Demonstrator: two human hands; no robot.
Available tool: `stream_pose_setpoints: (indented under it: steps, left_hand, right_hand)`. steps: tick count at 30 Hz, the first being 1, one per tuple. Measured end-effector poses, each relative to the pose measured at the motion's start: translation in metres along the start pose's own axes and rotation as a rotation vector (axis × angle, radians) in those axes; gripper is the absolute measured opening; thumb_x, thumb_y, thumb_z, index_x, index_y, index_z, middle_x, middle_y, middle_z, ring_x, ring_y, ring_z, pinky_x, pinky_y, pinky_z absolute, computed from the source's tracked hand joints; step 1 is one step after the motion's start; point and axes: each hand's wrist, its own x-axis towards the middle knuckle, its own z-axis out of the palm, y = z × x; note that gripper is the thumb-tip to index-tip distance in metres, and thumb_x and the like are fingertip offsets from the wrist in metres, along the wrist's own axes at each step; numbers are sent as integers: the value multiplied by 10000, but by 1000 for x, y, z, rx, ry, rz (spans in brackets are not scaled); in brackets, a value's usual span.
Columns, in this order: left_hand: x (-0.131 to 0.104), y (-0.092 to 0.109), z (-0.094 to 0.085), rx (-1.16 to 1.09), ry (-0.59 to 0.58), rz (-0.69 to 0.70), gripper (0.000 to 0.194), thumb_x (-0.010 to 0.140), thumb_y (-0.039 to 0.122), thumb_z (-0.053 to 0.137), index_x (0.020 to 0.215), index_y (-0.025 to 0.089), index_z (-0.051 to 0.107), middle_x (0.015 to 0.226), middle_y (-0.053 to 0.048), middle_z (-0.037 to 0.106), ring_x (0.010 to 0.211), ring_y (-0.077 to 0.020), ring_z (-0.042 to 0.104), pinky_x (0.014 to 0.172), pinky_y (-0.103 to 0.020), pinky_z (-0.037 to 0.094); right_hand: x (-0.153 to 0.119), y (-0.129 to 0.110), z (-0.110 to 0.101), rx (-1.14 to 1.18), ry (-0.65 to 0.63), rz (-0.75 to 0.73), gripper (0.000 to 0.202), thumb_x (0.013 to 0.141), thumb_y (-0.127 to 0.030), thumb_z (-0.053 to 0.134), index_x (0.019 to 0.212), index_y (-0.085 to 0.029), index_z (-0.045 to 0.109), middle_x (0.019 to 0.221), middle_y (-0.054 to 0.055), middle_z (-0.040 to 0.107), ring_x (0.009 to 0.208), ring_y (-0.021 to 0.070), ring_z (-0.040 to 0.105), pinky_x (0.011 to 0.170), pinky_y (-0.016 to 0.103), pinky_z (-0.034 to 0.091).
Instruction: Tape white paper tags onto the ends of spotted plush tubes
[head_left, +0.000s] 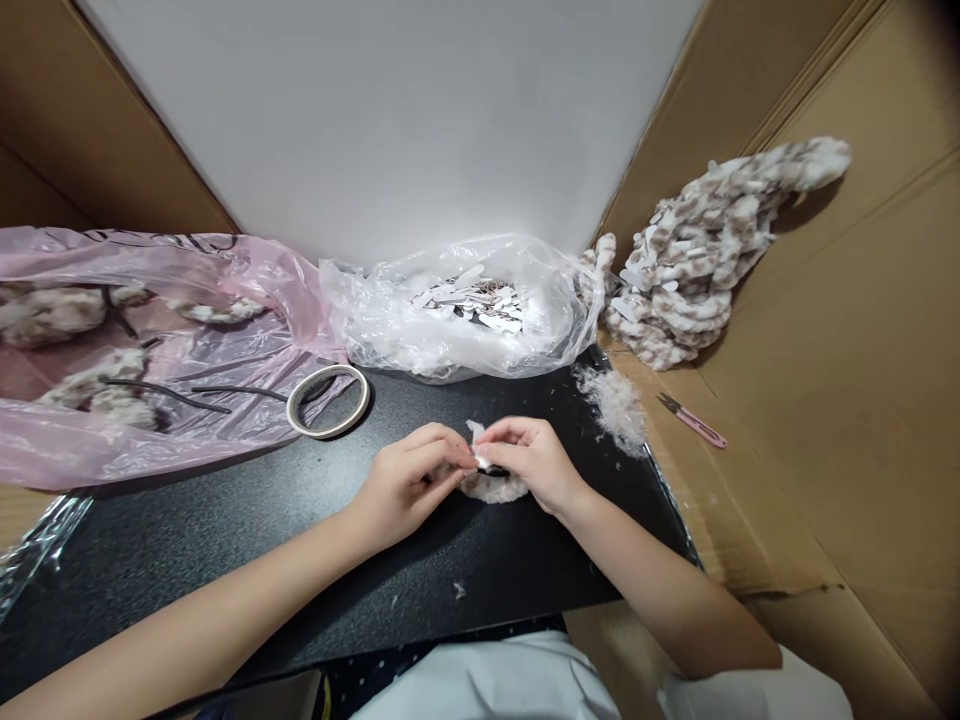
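Note:
A small fluffy cream piece (495, 490) with a black band along its upper edge lies on the black tabletop, partly hidden under my fingers. My left hand (412, 478) is closed, pinching the piece at its left end. From the other side my right hand (536, 462) comes in, thumb and forefinger pinched on a thin white strip (475, 430) that sticks up between the fingertips. Exactly how the strip meets the black band is covered by my fingers.
A tape roll (330, 402) lies left of my hands, against a pink bag (292, 300) with fluffy pieces and black cords. Behind is a clear bag (375, 330) of white tags. Right are fluff (615, 405), pink snips (694, 420) and a fluffy brown-white pile (675, 280).

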Motion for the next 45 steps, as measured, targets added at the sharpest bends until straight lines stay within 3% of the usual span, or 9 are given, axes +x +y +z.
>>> stream_pose_setpoints:
  steps: [4, 9, 13, 20, 31, 36, 39, 42, 45]
  left_hand:
    - [-1, 0, 3, 17, -2, 62, 145, 867, 54, 574, 914, 163, 657, 868, -63, 663, 797, -128, 645, 695, -203, 524]
    - [1, 1, 1, 0, -54, 37, 135, 869, 61, 573, 910, 155, 661, 871, -67, 667, 810, -135, 651, 717, -212, 521]
    - [3, 4, 0, -54, -80, -80, 114, 879, 97, 576, 884, 161, 670, 864, -53, 671, 765, -123, 644, 667, -202, 499]
    - [0, 9, 4, -54, 38, -260, 94, 874, 169, 602, 817, 165, 677, 985, -64, 650, 625, -84, 574, 536, -186, 437]
    - [-2, 7, 8, -110, 78, -383, 104, 863, 240, 621, 816, 148, 618, 784, -43, 699, 638, -123, 626, 569, -205, 466]
    - [-1, 12, 7, 36, 51, -308, 160, 859, 184, 579, 1005, 153, 639, 796, -35, 671, 664, -126, 606, 601, -214, 466]
    - [1, 14, 6, 39, 5, -304, 174, 880, 180, 528, 955, 158, 684, 746, -30, 637, 614, -115, 559, 558, -207, 431]
    - [5, 13, 3, -123, -22, -454, 160, 853, 227, 574, 879, 151, 711, 740, -41, 667, 624, -123, 563, 558, -213, 429]
    - [9, 7, -4, -454, -177, -755, 195, 789, 312, 652, 851, 142, 725, 652, -28, 672, 540, -118, 554, 469, -199, 398]
  right_hand:
    - [0, -3, 1, 140, 14, 76, 544, 518, -273, 849, 778, -230, 372, 538, -83, 643, 433, 81, 512, 502, 197, 390]
    - [-1, -6, 2, 130, 44, 74, 573, 506, -245, 859, 860, -226, 409, 594, -76, 668, 482, 91, 565, 543, 211, 439]
    - [-5, -6, 1, -15, 40, -93, 472, 561, -230, 837, 858, -218, 471, 640, -45, 685, 563, 121, 625, 625, 250, 482]
    - [-12, -5, -3, -250, 40, -339, 317, 671, -250, 775, 881, -227, 539, 731, -26, 659, 710, 172, 697, 710, 291, 525]
    - [-14, -4, -2, -354, 29, -426, 234, 668, -208, 760, 772, -222, 551, 627, -19, 656, 595, 155, 623, 614, 272, 476]
    - [-13, 0, -4, -533, 22, -655, 164, 664, -114, 694, 711, -229, 586, 655, -18, 617, 677, 157, 575, 636, 272, 456]
    - [-10, 3, -8, -665, 12, -799, 154, 681, -93, 661, 688, -230, 594, 659, -18, 595, 687, 156, 540, 703, 306, 452]
    - [-8, 4, -10, -772, -32, -892, 144, 709, -101, 661, 689, -231, 603, 632, -21, 573, 687, 160, 516, 724, 323, 439]
    - [-7, 2, -12, -845, -92, -952, 131, 738, -118, 651, 687, -236, 622, 597, -24, 556, 686, 163, 500, 724, 331, 425]
